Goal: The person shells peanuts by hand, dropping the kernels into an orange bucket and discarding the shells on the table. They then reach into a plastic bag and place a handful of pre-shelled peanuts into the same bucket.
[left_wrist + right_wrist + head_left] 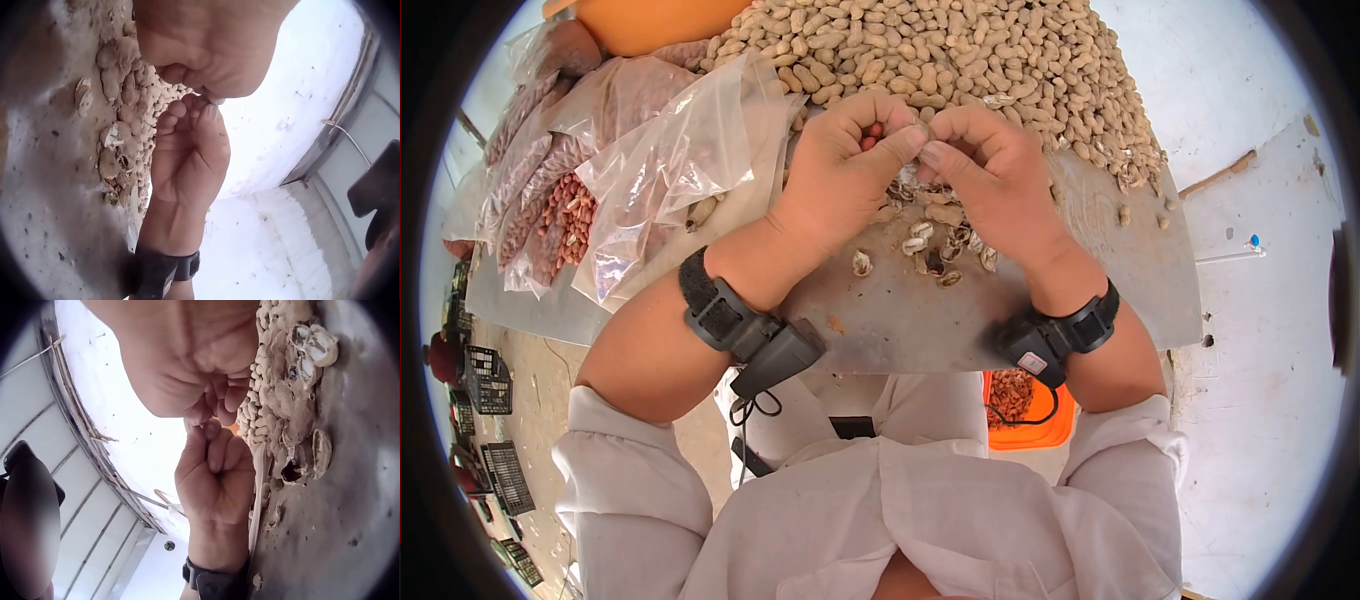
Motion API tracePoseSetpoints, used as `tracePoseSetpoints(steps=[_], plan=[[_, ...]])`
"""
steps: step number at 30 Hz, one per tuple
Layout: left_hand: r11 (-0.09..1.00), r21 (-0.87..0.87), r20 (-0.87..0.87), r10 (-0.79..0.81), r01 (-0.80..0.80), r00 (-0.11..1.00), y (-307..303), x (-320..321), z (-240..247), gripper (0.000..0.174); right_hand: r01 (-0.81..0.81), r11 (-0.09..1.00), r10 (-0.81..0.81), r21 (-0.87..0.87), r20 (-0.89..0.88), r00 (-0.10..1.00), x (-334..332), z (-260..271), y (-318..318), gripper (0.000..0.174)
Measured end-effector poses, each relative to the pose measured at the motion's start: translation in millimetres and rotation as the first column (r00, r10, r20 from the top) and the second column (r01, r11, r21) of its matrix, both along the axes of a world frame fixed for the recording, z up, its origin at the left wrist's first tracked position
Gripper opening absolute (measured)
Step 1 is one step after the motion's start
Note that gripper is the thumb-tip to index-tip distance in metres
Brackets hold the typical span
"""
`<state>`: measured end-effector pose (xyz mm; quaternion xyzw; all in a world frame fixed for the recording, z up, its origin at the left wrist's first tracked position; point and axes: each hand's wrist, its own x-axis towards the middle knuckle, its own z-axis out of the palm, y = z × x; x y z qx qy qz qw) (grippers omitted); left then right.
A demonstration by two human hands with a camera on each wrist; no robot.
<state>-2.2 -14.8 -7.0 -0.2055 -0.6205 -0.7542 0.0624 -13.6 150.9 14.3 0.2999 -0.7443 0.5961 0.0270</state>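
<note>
Above the table's middle my left hand [840, 170] and right hand [1003, 180] meet at the thumb tips. Between them they pinch a peanut [926, 131], mostly hidden by the thumbs and fingers. Red peanut kernels [871, 138] show inside the curled fingers of the left hand. In the left wrist view the right hand [187, 150] has its fingers curled, its thumb tip against the other hand. Right below the hands lie broken peanut shells [930, 245] on the grey tabletop [880, 325].
A large heap of unshelled peanuts [960, 50] covers the back of the table. Clear plastic bags [670, 150] with red kernels lie at the left, near an orange container [650, 22]. Below the table edge stands an orange basin [1055, 432] holding reddish bits. Black crates [506, 478] sit on the floor.
</note>
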Motion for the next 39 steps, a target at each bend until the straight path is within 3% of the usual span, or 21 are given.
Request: tracePoseSetpoints(steps=[3,6,9,15,21,24,26,30,35,39], plan=[[0.998,0.056,0.053,-0.025,0.022,0.998,1.6,-0.5,0.4,0.006,0.018,0.998,-0.017,-0.052,0.027,0.999,1.4,-0.4,-3.0,0.015],[0.990,0.134,0.106,-0.062,0.047,0.992,5.7,1.3,4.1,0.006,0.099,0.995,-0.099,0.003,-0.029,0.995,0.7,-1.6,-1.6,0.013],[0.987,0.156,0.081,-0.044,0.031,0.996,7.9,0.5,2.6,0.007,0.086,0.981,-0.080,-0.173,0.045,0.996,3.3,-2.9,-5.0,0.011],[0.984,0.177,0.191,-0.059,0.025,0.980,7.7,3.2,0.5,0.009,-0.003,0.848,0.165,-0.529,0.258,0.952,-3.2,-5.3,-5.1,0.011],[0.969,0.240,0.273,-0.128,0.061,0.953,5.6,3.5,2.6,0.008,-0.030,0.729,0.339,-0.684,0.323,0.883,-10.7,-8.0,0.3,0.011],[0.980,0.191,0.359,-0.125,0.059,0.925,7.8,9.4,12.5,0.009,-0.063,0.743,0.333,-0.666,0.288,0.898,-13.9,-5.5,4.9,0.012],[0.977,0.194,0.405,-0.162,0.089,0.900,9.4,12.2,16.4,0.013,-0.085,0.834,0.234,-0.544,0.211,0.949,-14.1,-4.3,8.6,0.013],[0.894,0.419,0.471,-0.365,0.161,0.803,2.9,5.5,10.2,0.026,0.025,0.995,-0.034,-0.101,-0.086,0.996,-0.6,6.2,5.6,0.013],[0.808,0.564,0.508,-0.501,0.169,0.701,0.9,0.7,8.4,0.030,-0.013,0.998,0.004,-0.064,-0.137,0.991,5.3,8.2,0.8,0.012],[0.812,0.565,0.512,-0.484,0.146,0.709,-1.1,-1.9,5.3,0.027,0.053,0.998,-0.062,-0.044,-0.227,0.972,-0.1,1.5,0.5,0.013]])
